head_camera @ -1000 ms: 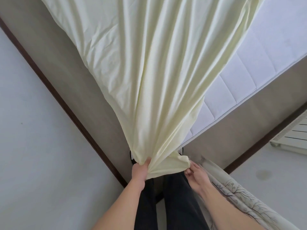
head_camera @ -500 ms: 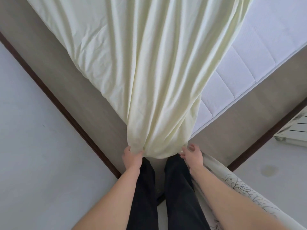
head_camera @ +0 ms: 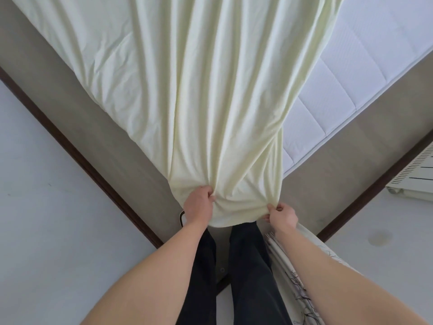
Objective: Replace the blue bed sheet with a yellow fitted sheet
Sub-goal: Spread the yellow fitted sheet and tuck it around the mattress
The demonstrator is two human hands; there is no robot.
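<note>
A pale yellow fitted sheet stretches in long folds from the bed down to a gathered corner near my legs. My left hand grips the left side of that corner, fingers curled into the fabric. My right hand pinches the right side of the corner's edge. The white quilted mattress shows bare at the right, where the sheet does not cover it. No blue sheet is in view.
I stand in a room corner: white walls with a dark brown skirting board on both sides and beige floor. A patterned curtain hangs by my right arm. A white radiator is at the right.
Both hands have risen and spread apart with the sheet corner, which is now wider between them. The right hand now pinches the edge it was only touching before.
</note>
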